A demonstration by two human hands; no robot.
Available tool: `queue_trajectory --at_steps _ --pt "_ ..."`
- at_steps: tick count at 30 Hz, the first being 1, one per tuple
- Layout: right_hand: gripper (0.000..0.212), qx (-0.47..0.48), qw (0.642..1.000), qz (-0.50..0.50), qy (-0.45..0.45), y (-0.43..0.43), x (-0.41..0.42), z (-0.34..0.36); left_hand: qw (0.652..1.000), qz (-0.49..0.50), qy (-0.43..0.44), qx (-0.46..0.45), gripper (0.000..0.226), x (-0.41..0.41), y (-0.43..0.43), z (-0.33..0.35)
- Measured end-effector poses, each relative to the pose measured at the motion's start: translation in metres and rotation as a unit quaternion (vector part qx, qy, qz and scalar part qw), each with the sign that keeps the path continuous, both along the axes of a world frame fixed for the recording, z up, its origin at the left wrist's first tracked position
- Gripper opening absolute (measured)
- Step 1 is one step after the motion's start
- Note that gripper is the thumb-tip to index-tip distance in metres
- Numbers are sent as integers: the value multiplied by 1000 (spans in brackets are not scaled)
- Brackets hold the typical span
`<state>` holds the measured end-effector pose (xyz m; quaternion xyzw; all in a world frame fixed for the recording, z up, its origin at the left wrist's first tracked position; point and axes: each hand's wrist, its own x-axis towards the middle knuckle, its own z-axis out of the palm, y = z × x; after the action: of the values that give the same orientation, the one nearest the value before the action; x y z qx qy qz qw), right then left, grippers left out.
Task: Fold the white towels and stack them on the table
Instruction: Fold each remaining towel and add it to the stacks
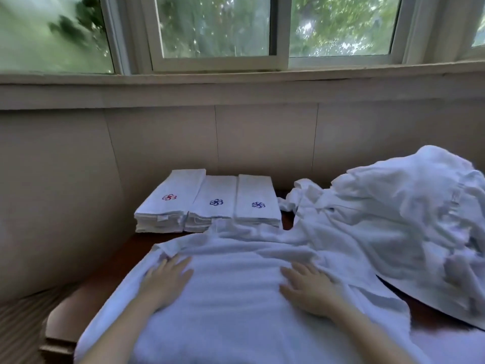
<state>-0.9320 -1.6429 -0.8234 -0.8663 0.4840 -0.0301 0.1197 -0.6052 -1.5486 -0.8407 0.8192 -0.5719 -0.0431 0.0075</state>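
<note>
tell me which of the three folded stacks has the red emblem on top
The leftmost stack: its emblem is red, while the middle stack and the right stack carry blue emblems.

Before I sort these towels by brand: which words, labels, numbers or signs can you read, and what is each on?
No words or numbers can be read.
Left stack: red swirl emblem, no letters.
Middle stack and right stack: blue swirl emblems, no letters.
Small tag on the left stack's front edge: too small to read.
</note>
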Motion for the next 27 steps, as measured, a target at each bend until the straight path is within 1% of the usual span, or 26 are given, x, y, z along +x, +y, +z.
queue_trajectory --at_steps 1,3,4,5,7,8,10,11,12,14,15,16,17,18,19,21,23,24,25,27 --pt "42 20 998 -3 -54 -6 -3 7 1000 -6 0 -3 52 7 0 -2" --pt "21 27 980 -57 -187 -17 -14 15 999 -29 -40 15 52 24 -2 -4" --pt "20 10 970 -103 -219 -24 -23 18 998 -34 -56 23 52 34 -3 -2" --pt "21 -11 965 -145 -219 -29 -33 18 998 -32 -56 21 52 42 -3 1" --pt "24 -34 959 -197 -199 -33 -52 14 1000 -3 -8 -8 51 59 -1 6" --pt "27 -39 963 -206 -168 -32 -59 10 1000 13 18 -19 49 65 1 9" --pt "39 -68 976 -196 -58 -31 -70 2 997 62 45 -10 47 69 0 15" --pt "47 -83 977 -197 -22 -31 -74 -1 995 91 42 4 45 66 -5 19" --pt "53 -83 976 -200 -16 -30 -77 -1 992 121 30 16 44 57 -13 24" --pt "58 -68 979 -187 -51 -28 -81 -2 991 133 -4 8 38 12 -32 33" --pt "60 -62 982 -165 -67 -27 -80 -4 994 105 4 1 34 -19 -40 33" --pt "60 -59 985 -142 -72 -25 -80 -7 997 62 42 -12 32 -51 -47 26" --pt "59 -60 988 -125 -72 -22 -79 -10 997 12 73 -14 36 -85 -48 17" --pt "58 -61 988 -118 -72 -19 -79 -13 996 -18 88 -17 43 -112 -46 10" --pt "56 -62 988 -122 -75 -16 -81 -16 996 -29 81 -26 49 -130 -41 4" --pt "46 -77 981 -149 -95 -11 -88 -19 997 -33 61 -38 53 -136 -35 -3" --pt "26 -139 969 -181 -91 -7 -97 -18 997 -39 67 -21 53 -124 -28 -1" --pt "21 -164 964 -196 -79 -6 -102 -16 996 -52 68 -8 53 -120 -23 1" --pt "21 -176 958 -211 -82 -7 -107 -13 995 -65 69 4 52 -116 -17 3" --pt "28 -157 942 -256 -149 -13 -117 -4 994 -85 67 20 52 -110 -3 6"
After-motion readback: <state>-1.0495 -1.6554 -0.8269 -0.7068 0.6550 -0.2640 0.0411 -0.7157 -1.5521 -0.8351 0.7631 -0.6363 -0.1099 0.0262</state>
